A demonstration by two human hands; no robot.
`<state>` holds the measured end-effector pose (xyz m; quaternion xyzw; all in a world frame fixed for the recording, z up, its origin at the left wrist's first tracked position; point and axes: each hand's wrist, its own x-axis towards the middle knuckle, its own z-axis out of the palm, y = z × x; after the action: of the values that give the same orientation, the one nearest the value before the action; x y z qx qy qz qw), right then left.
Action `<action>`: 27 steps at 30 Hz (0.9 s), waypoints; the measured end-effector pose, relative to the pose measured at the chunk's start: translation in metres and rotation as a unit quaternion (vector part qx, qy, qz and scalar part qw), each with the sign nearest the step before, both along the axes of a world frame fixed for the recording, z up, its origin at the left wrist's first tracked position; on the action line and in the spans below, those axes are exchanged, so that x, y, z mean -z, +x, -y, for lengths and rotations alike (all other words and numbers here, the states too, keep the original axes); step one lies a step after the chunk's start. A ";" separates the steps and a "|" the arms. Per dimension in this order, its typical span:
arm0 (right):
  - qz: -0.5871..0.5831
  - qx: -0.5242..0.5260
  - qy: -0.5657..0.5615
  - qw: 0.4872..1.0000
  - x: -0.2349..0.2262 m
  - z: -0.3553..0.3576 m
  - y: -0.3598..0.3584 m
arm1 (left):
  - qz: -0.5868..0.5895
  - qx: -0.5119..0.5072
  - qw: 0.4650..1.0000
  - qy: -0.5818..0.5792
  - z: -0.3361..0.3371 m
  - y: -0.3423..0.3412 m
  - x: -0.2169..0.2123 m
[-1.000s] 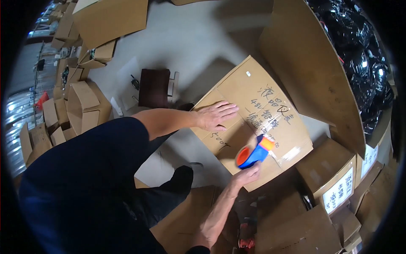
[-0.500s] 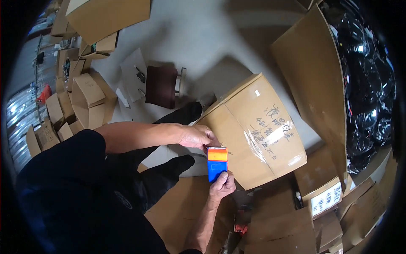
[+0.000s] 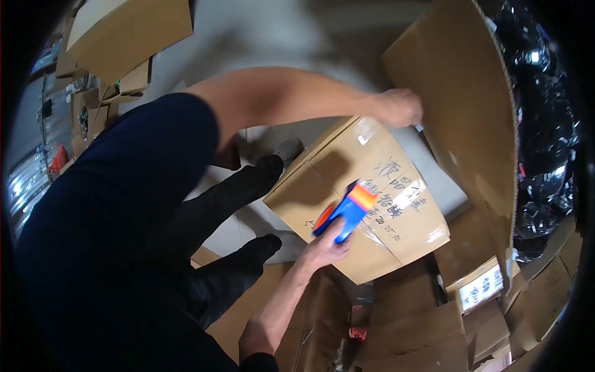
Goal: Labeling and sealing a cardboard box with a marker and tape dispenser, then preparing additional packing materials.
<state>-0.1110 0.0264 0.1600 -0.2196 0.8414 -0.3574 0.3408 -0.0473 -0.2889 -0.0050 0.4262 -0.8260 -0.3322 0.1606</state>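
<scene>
A taped cardboard box [image 3: 347, 186] with dark handwriting on top stands in front of me. My right hand [image 3: 328, 245] is closed around the handle of a blue and orange tape dispenser [image 3: 354, 211], tilted above the middle of the box. My left hand [image 3: 400, 108] is closed and reaches past the box's far corner, beside a tall cardboard panel. A small pale bit shows under its fingers; what they hold, if anything, is hidden. Clear tape [image 3: 365, 131] lies on the box near that corner.
The tall cardboard panel [image 3: 462, 105] stands at the right, with shiny black-wrapped goods [image 3: 539, 111] behind it. Flattened cardboard [image 3: 409, 335] and a box with a white label [image 3: 480, 288] lie at the lower right. An open carton [image 3: 133, 43] stands at the upper left.
My left hand has moved from the dispenser's end out to the upper right, past the box corner. The dispenser has turned and shifted up and right over the box in my right hand.
</scene>
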 end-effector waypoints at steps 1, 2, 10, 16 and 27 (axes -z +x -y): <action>-0.012 0.011 0.011 1.000 0.005 0.024 0.000 | 0.051 -0.012 0.996 -0.068 0.013 -0.018 0.013; -0.042 0.010 0.040 0.998 0.021 0.036 -0.003 | 0.083 -0.037 0.994 0.059 0.027 -0.029 0.026; 0.127 0.103 0.175 0.971 0.002 -0.246 0.045 | 0.253 -0.069 0.942 0.210 -0.011 -0.029 0.020; -0.022 0.006 0.286 0.958 0.126 -0.221 0.025 | -0.034 -0.252 0.966 0.038 -0.167 0.068 -0.061; 0.137 -0.224 0.134 0.955 -0.051 -0.185 -0.006 | -0.267 -0.262 0.397 0.838 -0.422 0.142 -0.144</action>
<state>-0.1175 0.2117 0.2114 -0.3041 0.7555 -0.1827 0.5507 0.0950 0.1332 0.1385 0.4313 0.1046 -0.8960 0.0140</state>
